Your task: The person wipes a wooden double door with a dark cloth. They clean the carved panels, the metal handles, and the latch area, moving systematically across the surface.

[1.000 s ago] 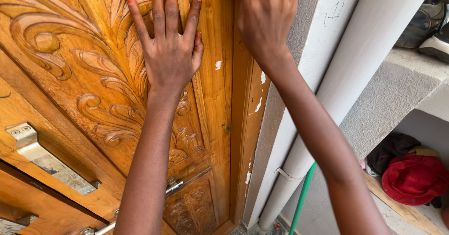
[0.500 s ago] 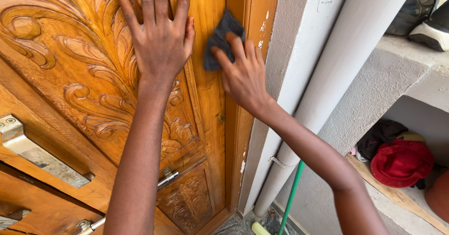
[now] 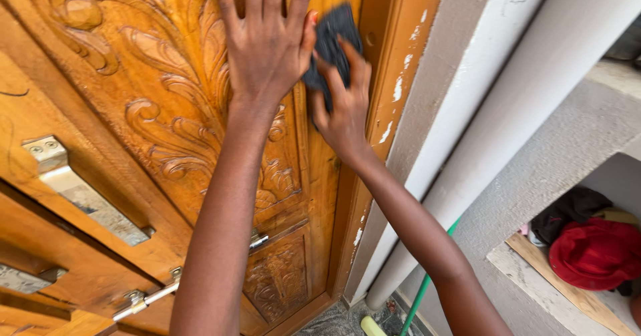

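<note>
dark cloth (image 3: 332, 39) upright under right hand (image 3: 344, 109)

A single head-worn camera looks steeply down along both outstretched arms, close to a carved wooden door (image 3: 153, 102) that fills the left half of the view. The view is tilted, so the door frame (image 3: 394, 89) slants. The grey wall (image 3: 481, 82) and floor lie to the right.

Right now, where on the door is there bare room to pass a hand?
Free: the carved panel between the left hand and the metal plate, and the plain stile below the right hand. Crowded: the strip by the frame, where both hands meet at the dark cloth.
</note>
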